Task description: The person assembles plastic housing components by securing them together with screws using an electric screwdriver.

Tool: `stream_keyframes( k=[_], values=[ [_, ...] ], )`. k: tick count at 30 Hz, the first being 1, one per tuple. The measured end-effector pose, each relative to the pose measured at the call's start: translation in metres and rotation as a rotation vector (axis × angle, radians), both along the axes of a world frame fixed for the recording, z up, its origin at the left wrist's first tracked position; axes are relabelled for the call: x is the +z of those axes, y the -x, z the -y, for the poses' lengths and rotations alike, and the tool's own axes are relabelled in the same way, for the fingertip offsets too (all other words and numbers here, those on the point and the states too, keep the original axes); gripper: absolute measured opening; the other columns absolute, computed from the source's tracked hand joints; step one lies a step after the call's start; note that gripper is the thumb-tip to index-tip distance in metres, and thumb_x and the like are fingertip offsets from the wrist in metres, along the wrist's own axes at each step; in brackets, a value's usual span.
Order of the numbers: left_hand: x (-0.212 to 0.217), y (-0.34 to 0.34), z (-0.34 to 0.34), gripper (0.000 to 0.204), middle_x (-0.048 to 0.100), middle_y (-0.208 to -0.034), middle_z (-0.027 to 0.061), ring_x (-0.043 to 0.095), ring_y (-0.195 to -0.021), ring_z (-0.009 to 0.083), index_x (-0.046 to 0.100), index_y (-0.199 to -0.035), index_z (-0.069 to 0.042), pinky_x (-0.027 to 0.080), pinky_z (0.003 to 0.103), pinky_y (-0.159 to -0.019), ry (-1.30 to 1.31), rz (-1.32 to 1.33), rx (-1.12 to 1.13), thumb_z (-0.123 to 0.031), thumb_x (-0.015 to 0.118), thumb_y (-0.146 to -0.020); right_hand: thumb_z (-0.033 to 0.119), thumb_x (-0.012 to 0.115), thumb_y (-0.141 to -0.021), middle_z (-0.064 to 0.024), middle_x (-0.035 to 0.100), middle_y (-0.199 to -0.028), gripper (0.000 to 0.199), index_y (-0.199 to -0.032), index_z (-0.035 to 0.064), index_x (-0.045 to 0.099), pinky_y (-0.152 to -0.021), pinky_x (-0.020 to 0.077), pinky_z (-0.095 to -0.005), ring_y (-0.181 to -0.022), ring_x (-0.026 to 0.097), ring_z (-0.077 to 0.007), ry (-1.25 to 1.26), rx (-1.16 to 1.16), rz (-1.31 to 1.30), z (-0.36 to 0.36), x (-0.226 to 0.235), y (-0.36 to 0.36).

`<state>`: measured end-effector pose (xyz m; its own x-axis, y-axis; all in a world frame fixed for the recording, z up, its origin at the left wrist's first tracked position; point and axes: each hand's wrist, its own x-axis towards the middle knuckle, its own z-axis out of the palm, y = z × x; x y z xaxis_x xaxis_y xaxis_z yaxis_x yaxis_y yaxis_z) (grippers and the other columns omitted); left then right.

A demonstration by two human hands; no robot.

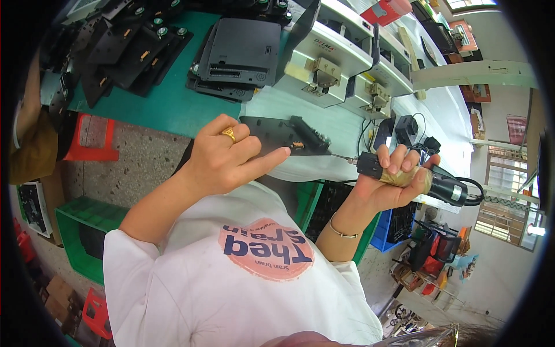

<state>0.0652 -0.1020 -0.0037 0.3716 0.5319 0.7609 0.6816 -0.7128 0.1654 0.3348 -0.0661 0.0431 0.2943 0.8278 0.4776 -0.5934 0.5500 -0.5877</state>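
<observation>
A black plastic panel (267,130) with a raised ribbed strip and a small copper-coloured part lies at the table's near edge. My left hand (222,155), a gold ring on it, is at the panel's left part. Most of its fingers are curled, and one stretches along the near edge; their undersides are hidden. In my right hand (393,179) is a corded electric screwdriver (448,189), its grip wrapped in tan tape. The tool lies nearly level, its thin bit pointing left at the panel's right corner. Whether the tip touches the panel I cannot tell.
Black plastic housings (243,49) are stacked on the green mat (173,110), with more black panels (124,52) to their left. Beyond my work stand two white box-shaped machines (324,52). Green crates (87,211) and a red stool (92,136) are below; another person's arm (32,98) shows far left.
</observation>
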Motion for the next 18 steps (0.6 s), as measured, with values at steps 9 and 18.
stream_keyframes(
  k=[9,18],
  values=[
    [0.030,-0.006,-0.015,0.021,0.068,-0.083,0.0063,0.067,-0.078,0.0207,0.070,-0.094,-0.009,0.055,0.039,-0.085,0.129,0.136,-0.104,-0.006,0.073,-0.074,0.011,0.057,-0.092,-0.0026,0.049,-0.073,0.055,-0.140,0.0124,0.030,-0.052,0.0437,-0.0322,-0.058,0.048,-0.0145,0.211,-0.113,0.109,0.000,-0.022,0.023],
    [0.022,-0.007,-0.023,0.018,0.067,-0.097,0.0114,0.068,-0.081,0.0226,0.065,-0.096,-0.006,0.056,0.031,-0.074,0.228,0.397,-0.047,0.000,0.072,-0.080,0.007,0.060,-0.090,-0.0028,0.049,-0.073,0.057,-0.138,0.0090,0.029,-0.052,0.0456,-0.0323,-0.057,0.050,-0.0148,0.272,-0.118,0.102,-0.005,-0.030,0.029]
  ],
)
